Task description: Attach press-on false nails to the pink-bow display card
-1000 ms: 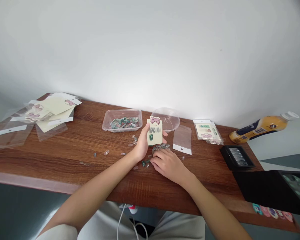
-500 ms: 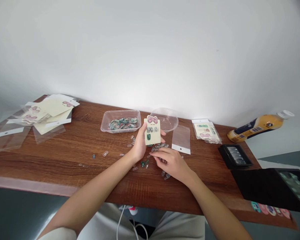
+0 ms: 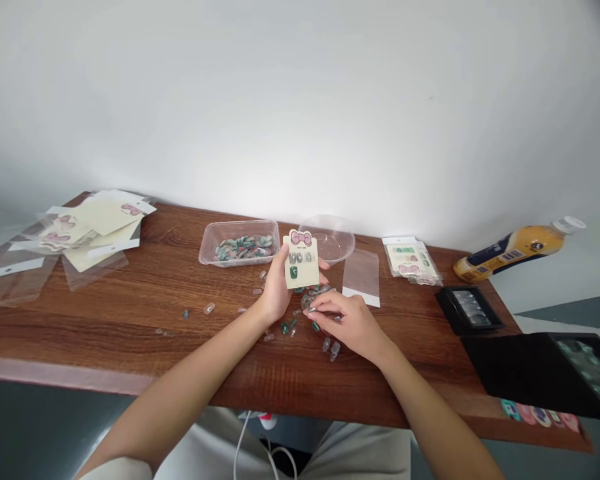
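My left hand holds a cream card upright; it has a pink bow at the top and a few small nail pieces stuck on it. Just below the card, my right hand is pinched on a small nail piece over a loose pile of green and grey nail pieces on the wooden table. More loose pieces lie beside my right wrist.
A clear tub of nail pieces and a clear round bowl stand behind the card. An empty clear bag, filled packets, a yellow bottle, black trays sit right; cards and bags left.
My right hand has lifted off the table from flat to a pinch on a small piece. The card has shifted slightly left. A few pieces now lie uncovered by my right wrist.
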`<move>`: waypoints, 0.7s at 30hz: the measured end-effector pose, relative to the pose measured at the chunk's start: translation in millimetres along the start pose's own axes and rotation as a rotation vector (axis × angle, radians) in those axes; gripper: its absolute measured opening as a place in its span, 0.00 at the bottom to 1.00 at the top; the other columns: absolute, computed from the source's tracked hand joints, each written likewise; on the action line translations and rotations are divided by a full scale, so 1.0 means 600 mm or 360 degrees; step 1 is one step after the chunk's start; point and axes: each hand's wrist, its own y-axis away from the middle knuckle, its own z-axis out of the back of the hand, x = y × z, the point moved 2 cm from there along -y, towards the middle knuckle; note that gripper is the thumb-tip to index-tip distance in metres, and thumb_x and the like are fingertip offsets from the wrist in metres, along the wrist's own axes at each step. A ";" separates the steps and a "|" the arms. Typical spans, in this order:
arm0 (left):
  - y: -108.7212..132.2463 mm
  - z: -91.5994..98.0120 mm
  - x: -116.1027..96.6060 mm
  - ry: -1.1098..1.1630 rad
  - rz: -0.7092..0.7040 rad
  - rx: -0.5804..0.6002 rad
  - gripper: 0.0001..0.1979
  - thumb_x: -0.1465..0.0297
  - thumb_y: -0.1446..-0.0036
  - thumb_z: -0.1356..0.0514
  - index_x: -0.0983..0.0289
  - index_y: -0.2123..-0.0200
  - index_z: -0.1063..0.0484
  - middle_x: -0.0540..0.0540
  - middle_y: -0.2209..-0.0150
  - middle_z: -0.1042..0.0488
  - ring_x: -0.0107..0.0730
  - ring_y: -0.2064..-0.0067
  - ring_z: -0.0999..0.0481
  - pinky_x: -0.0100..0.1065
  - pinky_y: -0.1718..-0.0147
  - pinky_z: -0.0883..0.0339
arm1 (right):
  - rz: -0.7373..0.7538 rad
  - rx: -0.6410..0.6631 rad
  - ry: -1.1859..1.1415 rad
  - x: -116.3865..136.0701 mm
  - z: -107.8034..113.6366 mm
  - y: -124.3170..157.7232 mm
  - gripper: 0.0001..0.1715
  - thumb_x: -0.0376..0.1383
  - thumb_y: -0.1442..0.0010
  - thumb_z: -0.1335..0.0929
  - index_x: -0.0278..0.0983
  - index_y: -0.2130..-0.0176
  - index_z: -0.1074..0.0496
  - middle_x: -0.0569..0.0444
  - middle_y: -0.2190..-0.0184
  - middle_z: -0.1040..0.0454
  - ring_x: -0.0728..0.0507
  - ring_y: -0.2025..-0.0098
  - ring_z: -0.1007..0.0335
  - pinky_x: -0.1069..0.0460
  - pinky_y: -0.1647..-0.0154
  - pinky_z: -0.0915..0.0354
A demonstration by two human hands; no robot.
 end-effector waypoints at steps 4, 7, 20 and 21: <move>-0.001 0.002 0.001 0.0007 -0.0016 0.0018 0.31 0.47 0.35 0.53 0.68 0.58 0.23 0.63 0.61 0.18 0.41 0.68 0.19 0.37 0.67 0.30 | 0.0069 0.0129 0.0187 -0.001 -0.008 -0.001 0.08 0.35 0.33 0.31 0.40 0.54 0.23 0.56 0.57 0.17 0.46 0.57 0.18 0.52 0.54 0.23; -0.001 0.001 -0.001 -0.0004 -0.0022 0.0032 0.32 0.48 0.34 0.54 0.68 0.58 0.23 0.63 0.61 0.18 0.41 0.67 0.19 0.36 0.67 0.30 | 0.0164 0.0196 0.0373 -0.003 -0.015 -0.002 0.10 0.32 0.31 0.33 0.41 0.53 0.22 0.56 0.55 0.17 0.46 0.56 0.18 0.51 0.51 0.25; 0.002 0.001 -0.005 -0.0007 -0.0024 0.0025 0.30 0.49 0.33 0.54 0.68 0.57 0.24 0.62 0.61 0.18 0.40 0.70 0.19 0.36 0.69 0.32 | 0.0363 0.0271 0.0757 -0.012 -0.024 0.002 0.04 0.33 0.35 0.29 0.37 0.58 0.24 0.53 0.60 0.18 0.44 0.59 0.20 0.50 0.56 0.27; 0.002 0.000 -0.005 -0.0011 -0.0024 0.0024 0.30 0.49 0.33 0.54 0.68 0.57 0.24 0.63 0.61 0.18 0.40 0.70 0.19 0.36 0.69 0.32 | 0.0386 0.0282 0.0795 -0.013 -0.026 0.002 0.03 0.33 0.35 0.29 0.36 0.58 0.24 0.53 0.60 0.18 0.43 0.58 0.21 0.50 0.56 0.27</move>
